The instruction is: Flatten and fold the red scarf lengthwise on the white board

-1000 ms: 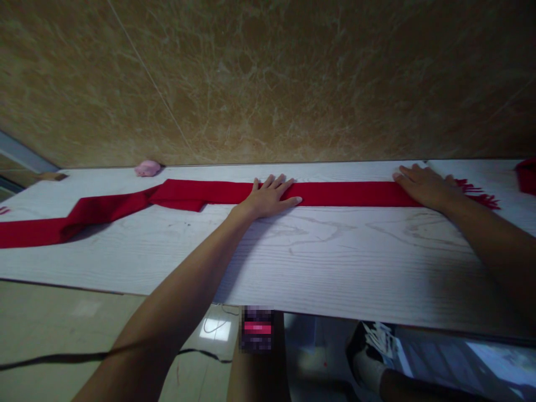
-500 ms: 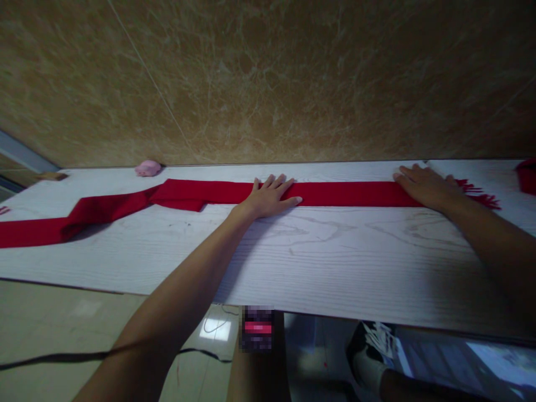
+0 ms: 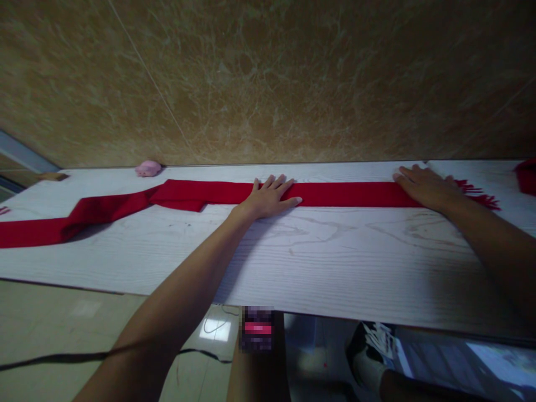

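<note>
A long red scarf (image 3: 347, 194) lies flat along the far side of a white wood-grain table (image 3: 318, 262). My left hand (image 3: 270, 198) presses flat on the scarf near its middle, fingers spread. My right hand (image 3: 425, 185) rests flat on the scarf near its fringed right end (image 3: 481, 195). Left of my left hand the scarf is folded over and bends toward the table's left front edge (image 3: 37, 231).
A small pink object (image 3: 147, 168) sits at the back of the table against the brown marbled wall (image 3: 268, 78). Another red cloth (image 3: 526, 174) shows at the far right edge. A black cable (image 3: 50, 360) runs across the floor below.
</note>
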